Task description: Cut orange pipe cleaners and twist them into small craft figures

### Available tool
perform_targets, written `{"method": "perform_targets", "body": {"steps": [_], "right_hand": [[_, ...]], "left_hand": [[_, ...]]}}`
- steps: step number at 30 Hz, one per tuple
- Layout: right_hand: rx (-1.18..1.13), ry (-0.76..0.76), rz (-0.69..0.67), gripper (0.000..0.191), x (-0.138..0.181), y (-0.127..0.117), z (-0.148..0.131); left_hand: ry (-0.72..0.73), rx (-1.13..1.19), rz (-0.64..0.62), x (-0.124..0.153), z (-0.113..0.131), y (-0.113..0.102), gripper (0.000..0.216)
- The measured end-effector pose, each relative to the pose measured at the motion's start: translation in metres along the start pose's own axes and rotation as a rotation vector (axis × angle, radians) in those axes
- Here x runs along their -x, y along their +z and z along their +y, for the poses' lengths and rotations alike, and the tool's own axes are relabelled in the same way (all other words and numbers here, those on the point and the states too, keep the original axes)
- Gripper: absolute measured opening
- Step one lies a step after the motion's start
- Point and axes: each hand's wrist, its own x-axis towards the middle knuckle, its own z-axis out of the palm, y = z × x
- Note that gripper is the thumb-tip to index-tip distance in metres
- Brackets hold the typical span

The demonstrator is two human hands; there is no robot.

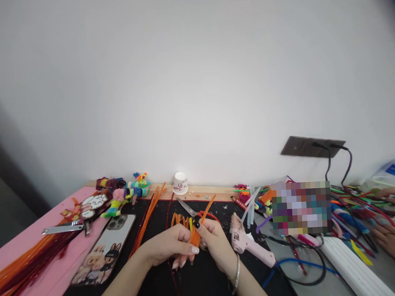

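Both of my hands meet over the black mat (158, 282) around a piece of bent orange pipe cleaner (195, 239). My left hand (172, 246) pinches it from the left, with coiled orange loops showing behind the knuckles. From the other side my right hand (215, 242) grips the same piece, and a straight orange end sticks up past the thumb. A yellow bit shows between the hands. Just beyond them lie scissors (186, 207) with red handles, partly hidden by my right hand. A pink glue gun (252, 244) rests right of my right hand.
Left are a phone (105, 250), orange and dark red pipe cleaners (22, 274) and a metal clip-like tool (63, 227). A paper cup (180, 183) stands by the wall. At right are cords, a white power strip (356, 267) and another person's hands (393, 243).
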Motion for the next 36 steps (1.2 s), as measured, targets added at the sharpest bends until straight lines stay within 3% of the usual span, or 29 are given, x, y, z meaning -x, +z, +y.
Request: {"method": "perform_targets", "body": {"steps": [3, 6, 11, 16, 21, 25, 31, 36], "right_hand": [[-0.035, 0.087, -0.098, 0.048, 0.003, 0.001, -0.004], [-0.054, 0.137, -0.070, 0.047, 0.003, 0.001, -0.005], [-0.086, 0.050, 0.174, 0.045, -0.002, -0.001, 0.000], [-0.013, -0.031, 0.327, 0.045, -0.008, -0.005, 0.006], [0.039, -0.061, 0.376, 0.048, -0.008, -0.005, 0.007], [0.005, -0.038, 0.372, 0.052, -0.007, -0.004, 0.007], [-0.007, -0.030, 0.378, 0.052, -0.007, -0.006, 0.011], [0.024, -0.028, 0.384, 0.050, -0.008, -0.006, 0.011]], "left_hand": [[-0.046, 0.020, -0.057, 0.002, 0.001, 0.001, 0.032], [-0.052, 0.023, -0.032, 0.002, 0.003, 0.003, 0.035], [0.063, -0.056, 0.232, -0.004, 0.004, 0.003, 0.046], [0.169, -0.186, 0.444, -0.007, 0.008, 0.008, 0.045], [0.359, -0.573, 0.572, -0.004, 0.011, 0.013, 0.038], [0.457, -0.800, 0.606, -0.004, 0.010, 0.012, 0.029], [0.546, -0.822, 0.573, -0.004, 0.007, 0.010, 0.030], [0.533, -0.879, 0.591, -0.004, 0.006, 0.011, 0.030]]}}
